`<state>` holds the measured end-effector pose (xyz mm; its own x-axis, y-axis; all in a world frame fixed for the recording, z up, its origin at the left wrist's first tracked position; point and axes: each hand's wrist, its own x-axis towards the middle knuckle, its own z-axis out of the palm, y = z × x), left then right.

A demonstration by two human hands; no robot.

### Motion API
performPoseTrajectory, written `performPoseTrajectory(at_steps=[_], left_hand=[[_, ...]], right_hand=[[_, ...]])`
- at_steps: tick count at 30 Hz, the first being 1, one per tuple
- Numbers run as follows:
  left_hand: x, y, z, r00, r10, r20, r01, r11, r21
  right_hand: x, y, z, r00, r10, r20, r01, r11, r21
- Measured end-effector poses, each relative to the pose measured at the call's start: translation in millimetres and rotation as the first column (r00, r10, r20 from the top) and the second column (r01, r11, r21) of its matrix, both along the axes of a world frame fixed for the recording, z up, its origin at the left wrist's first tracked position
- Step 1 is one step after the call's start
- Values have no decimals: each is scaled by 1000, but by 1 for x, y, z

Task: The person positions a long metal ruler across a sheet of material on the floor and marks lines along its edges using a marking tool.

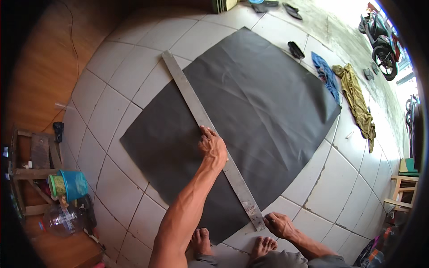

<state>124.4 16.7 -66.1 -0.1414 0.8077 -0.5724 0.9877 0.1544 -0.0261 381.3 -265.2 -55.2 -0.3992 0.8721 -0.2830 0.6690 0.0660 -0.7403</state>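
Long metal straightedge (210, 134) laid diagonally across a dark grey sheet (250, 116) on the tiled floor (111, 80), running from far left to near right. Left hand (213, 147) pressed flat on the straightedge about midway, fingers spread and pointing far-left, gripping nothing, forearm stretched out from the near edge. Right hand (279, 224) low at the near end, fingertips just beside or touching the straightedge tip, fingers loosely curled, wrist bent; whether anything held, cannot tell. Bare feet (232, 243) tucked near both hands.
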Motion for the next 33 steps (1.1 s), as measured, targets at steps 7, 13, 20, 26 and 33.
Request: performPoseTrajectory(at_steps=[7,13,20,26,33], left_hand=[[25,11,-9,972,-94,-216,73,992,-105],[33,-1,-24,989,-32,-147,56,985,163],[7,-24,-43,1000,0,12,-5,909,418],[16,-19,-20,990,104,96,-129,941,314],[15,-15,2,999,8,42,-19,963,270]], right_hand=[[-57,185,46,939,-211,-273,285,920,268],[-174,367,34,967,150,-207,-84,951,296],[-222,411,3,739,597,312,-668,709,227],[-236,434,-10,678,654,335,-735,605,305],[-305,571,-32,823,473,314,-563,611,557]])
